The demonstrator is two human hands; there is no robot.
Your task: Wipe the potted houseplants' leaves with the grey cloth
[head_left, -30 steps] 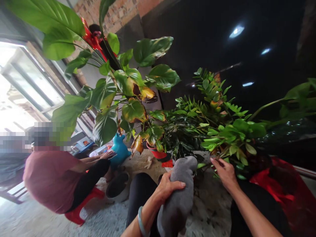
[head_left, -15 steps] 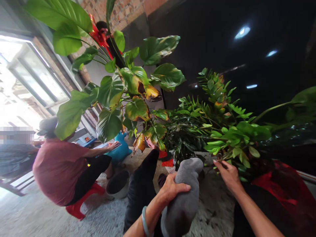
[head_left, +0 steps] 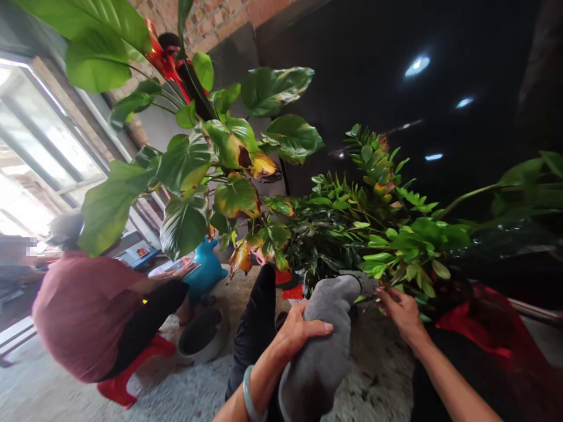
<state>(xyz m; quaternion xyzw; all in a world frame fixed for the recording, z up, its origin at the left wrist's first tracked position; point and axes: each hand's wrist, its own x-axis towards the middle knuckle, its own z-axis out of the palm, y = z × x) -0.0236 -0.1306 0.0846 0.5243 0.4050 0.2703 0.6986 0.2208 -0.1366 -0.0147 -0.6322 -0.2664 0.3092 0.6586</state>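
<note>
My left hand [head_left: 297, 334], with a pale bangle at its wrist, wraps around a soft grey fabric-covered thing [head_left: 323, 357]. Its thumb lies across the front, and the fingers behind are partly hidden. What the grey thing is, I cannot tell. On the other side, my right hand [head_left: 400, 310] is pinched at the lower edge of a potted plant with small glossy leaves [head_left: 413, 249]. Something thin and brownish may be between its fingertips, too small to make out. A tall large-leaved plant [head_left: 185, 220] with browned leaf edges stands to the left.
A person in a reddish shirt [head_left: 83, 310] sits on a red stool [head_left: 132, 366] at the left. Beside them are a grey tub [head_left: 206, 337] and a blue figure [head_left: 206, 269]. Another person's dark sleeve [head_left: 255, 310] reaches the large-leaved plant. Red plastic [head_left: 479, 328] lies right.
The whole view has shifted, so most things sit slightly farther left. My left hand keeps its hold on the grey thing, and my right hand stays pinched beside the plant.
</note>
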